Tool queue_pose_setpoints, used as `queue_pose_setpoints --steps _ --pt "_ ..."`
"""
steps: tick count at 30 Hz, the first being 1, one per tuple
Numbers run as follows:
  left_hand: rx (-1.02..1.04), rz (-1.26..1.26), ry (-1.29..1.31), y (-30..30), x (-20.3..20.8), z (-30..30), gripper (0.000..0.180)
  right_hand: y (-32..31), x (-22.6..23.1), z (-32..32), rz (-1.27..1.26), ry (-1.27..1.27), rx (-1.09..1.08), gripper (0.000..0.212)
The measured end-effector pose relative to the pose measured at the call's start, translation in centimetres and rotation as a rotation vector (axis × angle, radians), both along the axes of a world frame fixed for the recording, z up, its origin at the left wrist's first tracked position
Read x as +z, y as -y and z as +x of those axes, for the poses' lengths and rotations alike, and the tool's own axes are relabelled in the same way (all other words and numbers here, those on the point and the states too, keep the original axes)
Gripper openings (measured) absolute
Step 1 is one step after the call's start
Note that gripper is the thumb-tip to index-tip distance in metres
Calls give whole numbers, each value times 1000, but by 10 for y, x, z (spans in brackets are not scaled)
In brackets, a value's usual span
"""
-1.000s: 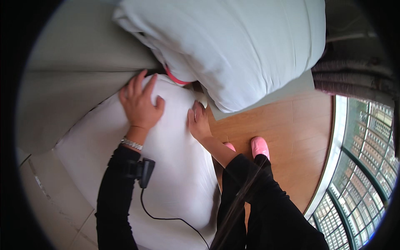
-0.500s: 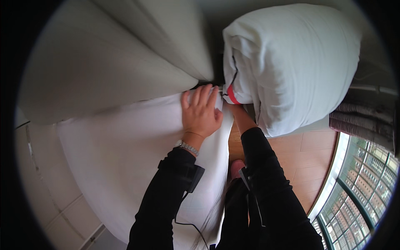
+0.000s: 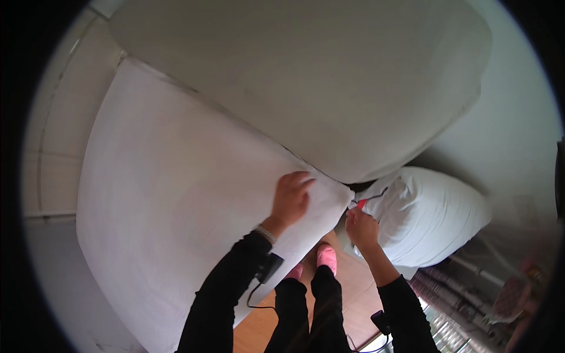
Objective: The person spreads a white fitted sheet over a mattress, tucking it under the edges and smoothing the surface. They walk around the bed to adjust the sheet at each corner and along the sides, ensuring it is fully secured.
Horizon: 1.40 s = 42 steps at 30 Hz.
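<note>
My left hand [image 3: 291, 197] is over the white sheet [image 3: 176, 194] on the mattress, close to the edge beneath a big grey padded panel like a headboard [image 3: 329, 88]. Its fingers curl inward and are slightly blurred; whatever may lie in them is hidden. By the mattress corner, my right hand [image 3: 362, 228] is closed, knuckles up, just below a red strip [image 3: 361, 204]. I cannot see what its fingers grip. To its right is a plump white pillow or folded quilt [image 3: 432, 217], with a dark cord across its near end.
Wooden floor [image 3: 353, 297] shows between the bed and the window side. My feet in pink footwear [image 3: 326, 259] stand beside the mattress. Dark folded curtains [image 3: 441, 294] and cluttered items [image 3: 512, 297] are at the lower right. A pale wall [image 3: 518, 159] rises behind the white bundle.
My view has swung, showing more of the panel and mattress. My left hand went from lying flat with fingers spread to curled. My right hand came out from behind the corner into view.
</note>
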<state>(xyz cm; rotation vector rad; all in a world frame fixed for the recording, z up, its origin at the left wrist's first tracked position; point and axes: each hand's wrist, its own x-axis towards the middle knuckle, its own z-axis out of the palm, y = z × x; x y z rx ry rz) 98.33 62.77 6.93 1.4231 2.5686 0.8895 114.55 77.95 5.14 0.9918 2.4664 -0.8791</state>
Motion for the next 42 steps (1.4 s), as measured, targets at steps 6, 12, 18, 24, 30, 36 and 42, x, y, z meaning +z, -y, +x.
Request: queue_pose_setpoints --steps 6,12,18,24,30,36,42 --pt "324 -239 -174 52 -11 -59 44 44 22 -119 -23 -836 512 41" --pt "365 -282 -154 20 -51 -94 47 46 -48 -181 -65 -640 486 48" --pt "386 -335 -44 12 -47 -100 48 50 -40 -180 11 -620 422 47" --pt "283 -400 74 11 -37 -108 46 50 -39 -183 73 -400 330 56" --pt "143 -289 164 19 -40 -99 46 29 -67 -170 -44 -345 339 58" --pt "223 -98 177 49 -33 -107 40 16 -60 -162 -120 -373 438 60" --pt "179 -238 30 44 -25 -125 49 12 -8 -142 -75 -241 526 83"
